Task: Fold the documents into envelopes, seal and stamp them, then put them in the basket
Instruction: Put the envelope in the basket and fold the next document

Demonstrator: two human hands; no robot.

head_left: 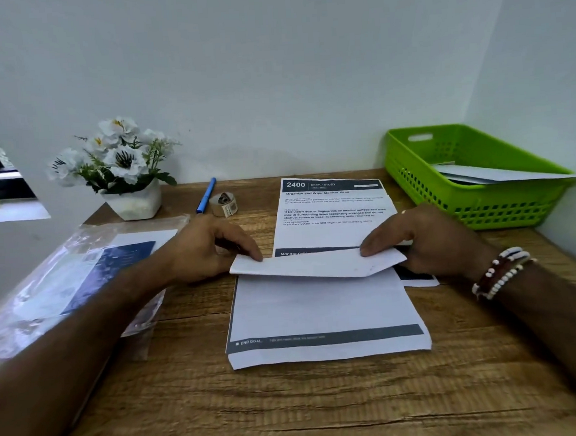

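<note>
A white envelope (pixel 316 265) is held a little above the wooden desk (pixel 291 403) in the middle. My left hand (pixel 211 247) pinches its left end and my right hand (pixel 426 239) pinches its right end. Under it lies a printed document (pixel 323 313), its lower part showing a dark band. A second printed sheet headed "2400" (pixel 333 211) lies behind, partly covered by the envelope. At the back right stands a green basket (pixel 422 182) with white envelopes (pixel 499 173) inside. A roll of stamps (pixel 224 204) sits beside a blue pen (pixel 206 195).
A clear plastic sleeve with papers (pixel 81 274) lies on the desk's left side. A white pot of white flowers (pixel 121 167) stands at the back left. White walls close the desk at the back and right.
</note>
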